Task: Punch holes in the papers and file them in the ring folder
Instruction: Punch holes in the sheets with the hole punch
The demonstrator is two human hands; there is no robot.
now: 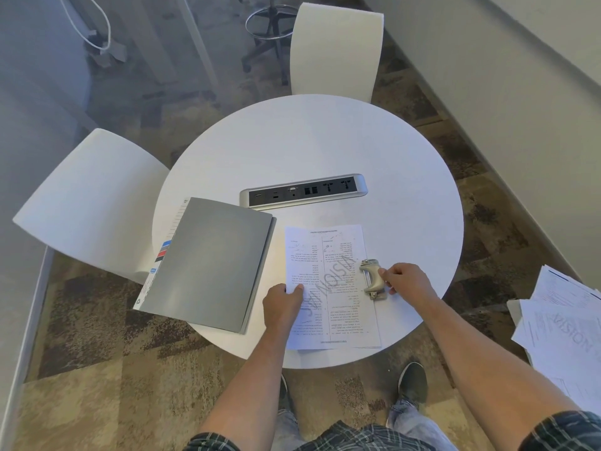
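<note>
Both hands are at work on the sheets. Our right hand point(405, 276) is curled loosely against the outer side of the hole punch point(373, 278), fingertips touching its grey lever, not yet pressing down as far as we can tell. Our left hand point(282, 304) pinches the opposite long edge of the papers point(328, 288), thumb on top, fingers seemingly tucked under, steadying the stack.

Punch sits astride the right-hand edge of the papers, about midway along their length, just inboard of our right fingers. We cannot tell how deep the sheets sit in the slot. Sheets lie flat on the round table point(325, 141), print facing away from us, lower corners slightly fanned.

Ring folder point(208, 265) lies shut, just beyond our left hand, well clear of the punch. Power strip point(304, 191) is set into the table beyond both hands. Loose pile of more sheets point(566, 330) lies off the table, past our right forearm.

Step in hand, by our reading: punching, with filing not begun. Next move calls for squaring the fanned edges against the punch's back stop, keeping the left pinch firm so nothing creeps, then a straight downward press on the lever. Folder needs opening afterward.
</note>
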